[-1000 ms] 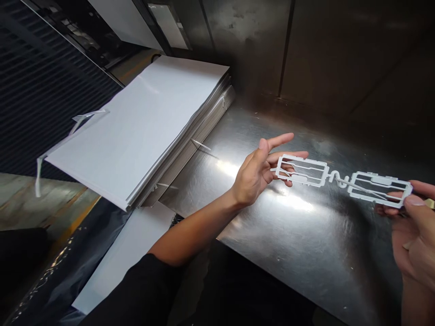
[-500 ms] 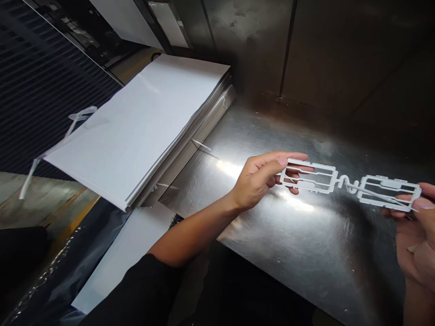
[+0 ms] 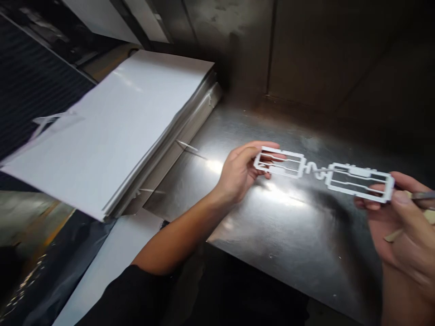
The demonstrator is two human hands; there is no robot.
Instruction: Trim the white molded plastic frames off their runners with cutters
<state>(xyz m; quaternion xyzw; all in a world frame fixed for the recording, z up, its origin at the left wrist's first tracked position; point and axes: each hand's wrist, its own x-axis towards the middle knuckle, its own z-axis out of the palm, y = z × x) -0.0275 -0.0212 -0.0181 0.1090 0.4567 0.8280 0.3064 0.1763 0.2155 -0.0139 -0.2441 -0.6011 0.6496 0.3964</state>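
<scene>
A white plastic moulded part (image 3: 322, 174), two open rectangular frames joined by a wavy link, hangs in the air above a shiny steel table (image 3: 288, 235). My left hand (image 3: 239, 170) pinches its left frame between thumb and fingers. My right hand (image 3: 401, 217) grips the right frame's end with thumb on top. A thin dark tool also sticks out of the right hand at the frame's right edge.
A thick stack of white sheets (image 3: 112, 127) lies at the table's left end, overhanging the edge, with loose white strips at its corner. Dark steel walls (image 3: 306, 54) close the back. Another white sheet (image 3: 102, 271) lies lower left on dark plastic film.
My left hand went from open fingers to a pinch on the part's left frame. The part and both hands shifted slightly left in view as the camera turned.
</scene>
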